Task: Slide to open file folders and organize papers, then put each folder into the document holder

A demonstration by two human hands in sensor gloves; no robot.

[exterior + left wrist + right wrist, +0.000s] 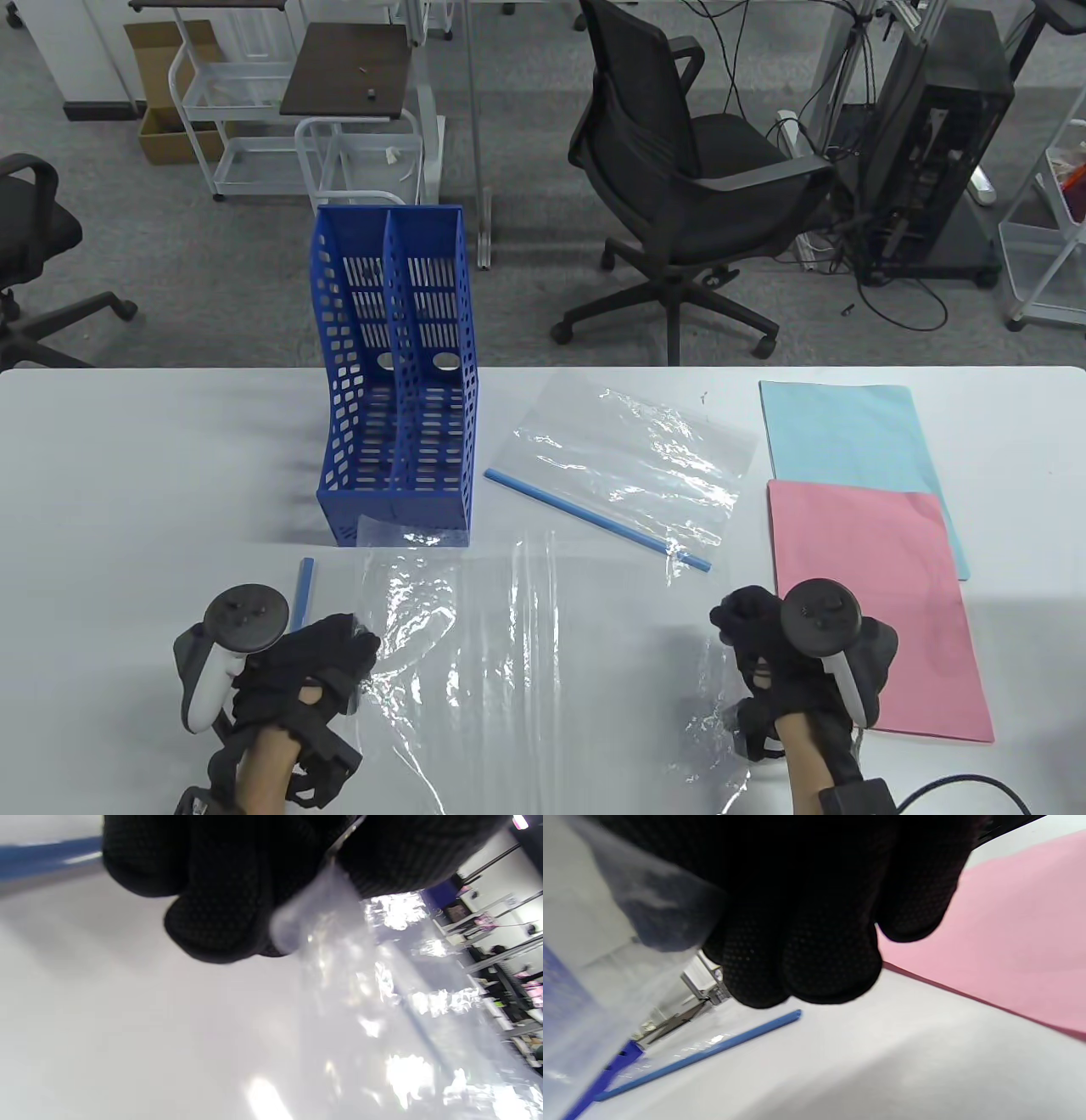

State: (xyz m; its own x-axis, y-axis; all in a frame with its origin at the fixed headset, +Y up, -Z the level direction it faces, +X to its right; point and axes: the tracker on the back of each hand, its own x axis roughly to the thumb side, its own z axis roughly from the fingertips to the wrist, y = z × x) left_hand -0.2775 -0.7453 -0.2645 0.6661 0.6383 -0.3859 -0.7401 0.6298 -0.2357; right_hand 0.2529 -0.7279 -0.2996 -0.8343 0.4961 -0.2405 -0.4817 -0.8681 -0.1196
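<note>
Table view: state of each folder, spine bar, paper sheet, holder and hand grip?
Near clear folder: bar off, held spread by both hands.
Loose blue bar: on table.
Far clear folder: bar on, flat.
Pink sheet: flat, unfiled.
Blue sheet: flat, unfiled.
Document holder: upright, empty.
Left hand, right hand: gripping.

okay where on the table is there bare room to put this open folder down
Bare: the left end, left of the holder, and the far right edge beyond the blue paper. Crowded: the middle, with the second folder, and right, with the pink paper. Both hands grip the open folder.
</note>
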